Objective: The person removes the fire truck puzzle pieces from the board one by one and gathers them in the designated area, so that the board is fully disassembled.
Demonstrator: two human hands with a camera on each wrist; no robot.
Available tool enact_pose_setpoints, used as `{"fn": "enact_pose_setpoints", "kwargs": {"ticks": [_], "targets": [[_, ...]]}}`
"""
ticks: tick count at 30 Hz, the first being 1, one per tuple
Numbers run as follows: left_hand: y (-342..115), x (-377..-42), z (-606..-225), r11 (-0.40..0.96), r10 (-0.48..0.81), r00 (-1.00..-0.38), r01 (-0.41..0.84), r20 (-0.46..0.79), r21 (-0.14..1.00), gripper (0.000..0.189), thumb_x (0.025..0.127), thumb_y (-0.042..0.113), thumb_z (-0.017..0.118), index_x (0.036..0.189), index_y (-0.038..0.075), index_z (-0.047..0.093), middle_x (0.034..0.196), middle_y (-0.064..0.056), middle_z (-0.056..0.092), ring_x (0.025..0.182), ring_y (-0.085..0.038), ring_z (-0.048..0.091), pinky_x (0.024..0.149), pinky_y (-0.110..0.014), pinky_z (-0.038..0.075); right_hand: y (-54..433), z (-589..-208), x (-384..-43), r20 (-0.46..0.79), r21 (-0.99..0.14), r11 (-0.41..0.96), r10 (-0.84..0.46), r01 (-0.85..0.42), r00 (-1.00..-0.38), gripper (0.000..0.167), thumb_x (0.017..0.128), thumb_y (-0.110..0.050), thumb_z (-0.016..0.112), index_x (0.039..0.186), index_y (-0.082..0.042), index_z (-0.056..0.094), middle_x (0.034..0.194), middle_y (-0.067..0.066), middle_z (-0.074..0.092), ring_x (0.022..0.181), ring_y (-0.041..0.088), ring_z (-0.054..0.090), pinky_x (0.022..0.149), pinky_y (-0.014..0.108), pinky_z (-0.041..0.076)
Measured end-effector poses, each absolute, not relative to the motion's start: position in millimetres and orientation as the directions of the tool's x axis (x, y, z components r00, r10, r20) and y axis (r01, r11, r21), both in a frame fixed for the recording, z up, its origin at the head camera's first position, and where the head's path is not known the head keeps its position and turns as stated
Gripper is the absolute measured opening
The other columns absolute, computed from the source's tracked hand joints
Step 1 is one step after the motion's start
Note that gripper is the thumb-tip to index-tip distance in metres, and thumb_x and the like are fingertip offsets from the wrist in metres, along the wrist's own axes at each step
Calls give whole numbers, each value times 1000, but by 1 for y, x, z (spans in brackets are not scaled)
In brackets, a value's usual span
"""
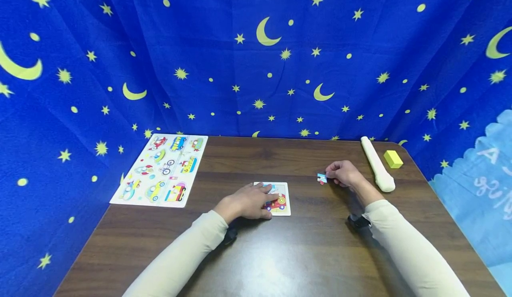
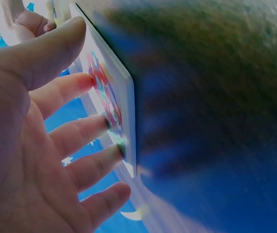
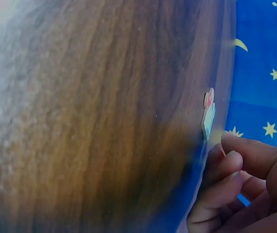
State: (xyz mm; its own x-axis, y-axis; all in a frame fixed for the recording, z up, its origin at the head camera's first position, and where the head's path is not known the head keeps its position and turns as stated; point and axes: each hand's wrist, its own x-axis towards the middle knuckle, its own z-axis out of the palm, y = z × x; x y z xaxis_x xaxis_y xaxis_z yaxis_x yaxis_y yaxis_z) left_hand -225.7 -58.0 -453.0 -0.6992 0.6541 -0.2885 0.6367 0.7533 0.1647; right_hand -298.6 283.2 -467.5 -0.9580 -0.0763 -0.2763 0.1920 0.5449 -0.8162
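A small white-framed puzzle board (image 1: 282,213) with a red vehicle picture lies on the table in the head view. My left hand (image 1: 250,200) rests on its left part, fingers spread, and covers some of the picture. In the left wrist view, several fingertips of the left hand (image 2: 46,141) touch the board's face (image 2: 104,92). To the right, my right hand (image 1: 343,173) pinches a small light-blue and red puzzle piece (image 1: 322,178) by its right edge, at the tabletop. The right wrist view shows the piece (image 3: 208,119) edge-on at the fingertips.
A larger white vehicle puzzle board (image 1: 144,186) lies at the table's left. A cream-coloured, bone-like stick (image 1: 376,163) and a yellow block (image 1: 394,159) are at the back right. Blue star-patterned cloth (image 1: 224,57) hangs behind the brown wooden table (image 1: 288,252).
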Motion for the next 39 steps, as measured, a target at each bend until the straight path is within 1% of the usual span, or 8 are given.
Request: {"fn": "enact_pose_setpoints", "kwargs": {"ticks": [6,13,18,26,29,34,37,39], "targets": [[-59,-226,-455,751,658,-698,637,-283,172,68,96,51,65,156,30,43,166,-7,31,153,-32,28,123,-55,23,269,-460,-298,-216,-811,569,-78,134,-973,17,94,-1,65,107,11,64,70,-1,58,56,9,51,46,21,40],[-60,-227,-454,754,656,-702,626,-279,199,68,95,50,67,156,29,44,166,-6,32,154,-31,27,123,-57,23,246,-455,-295,-200,-835,546,-179,72,-963,17,94,2,66,107,12,63,73,7,64,59,13,55,50,25,46],[-60,-227,-453,758,652,-701,616,-288,214,68,95,50,67,156,28,44,167,-6,30,154,-32,26,123,-59,22,235,-455,-292,-207,-832,552,-203,63,-957,16,93,2,67,106,11,65,72,3,61,57,12,51,47,23,41],[-62,-227,-453,760,649,-698,608,-302,228,69,95,51,67,156,30,43,167,-5,29,154,-32,24,123,-60,21,191,-462,-271,-290,-839,542,-363,52,-885,21,90,-9,73,107,3,70,71,1,59,58,13,51,47,23,37],[-62,-227,-453,758,652,-695,608,-302,238,68,96,50,66,157,30,43,167,-5,28,155,-32,23,123,-61,20,175,-464,-262,-269,-809,587,-419,-33,-867,15,89,-9,74,102,-1,72,74,-1,61,62,13,52,51,24,41],[-62,-228,-453,759,651,-695,606,-305,239,67,97,50,65,156,30,43,167,-4,28,155,-31,23,123,-61,20,160,-470,-255,-174,-680,704,-427,-206,-887,10,84,-8,78,90,-8,70,75,-3,62,68,11,54,62,26,45],[-59,-230,-455,759,651,-709,615,-271,215,64,98,49,64,155,27,46,165,-4,35,152,-30,30,121,-60,25,158,-471,-254,-162,-645,732,-411,-219,-897,11,81,-7,78,87,-9,69,74,-3,62,69,12,54,64,27,44],[-57,-231,-457,754,657,-721,630,-219,186,59,99,47,63,151,23,51,160,-3,43,148,-28,39,118,-58,33,157,-471,-254,-160,-645,733,-405,-215,-900,12,80,-6,79,86,-9,69,73,-3,61,68,12,53,63,27,44]]}}
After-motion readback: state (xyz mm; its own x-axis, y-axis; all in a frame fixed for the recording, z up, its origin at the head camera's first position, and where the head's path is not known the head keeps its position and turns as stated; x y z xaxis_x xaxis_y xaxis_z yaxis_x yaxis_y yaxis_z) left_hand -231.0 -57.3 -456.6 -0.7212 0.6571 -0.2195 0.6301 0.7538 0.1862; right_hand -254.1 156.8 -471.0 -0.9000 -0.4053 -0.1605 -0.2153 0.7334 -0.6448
